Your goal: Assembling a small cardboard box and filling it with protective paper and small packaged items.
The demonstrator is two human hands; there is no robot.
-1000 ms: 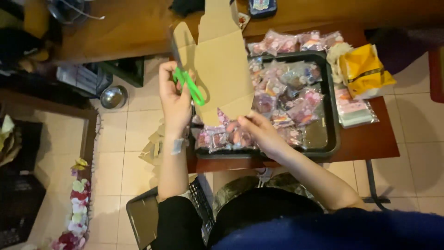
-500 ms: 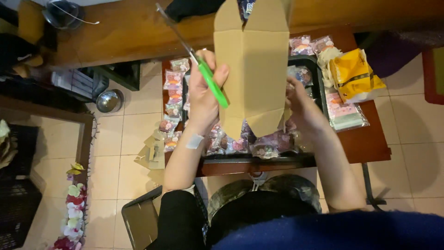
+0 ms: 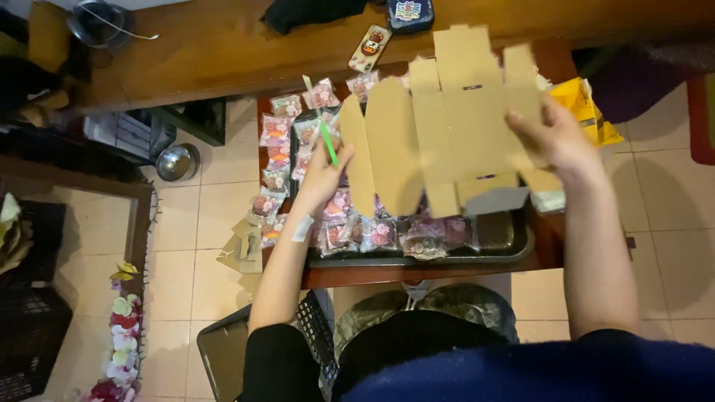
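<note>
Head view | your left hand (image 3: 322,179) pinches the left edge of the flattened cardboard box (image 3: 439,126) with green-handled scissors (image 3: 326,138) in the same fist | your right hand (image 3: 558,141) pinches its right edge | long axis runs left-right between your hands, above the black tray (image 3: 514,242) of wrapped sweets (image 3: 277,130).
</note>
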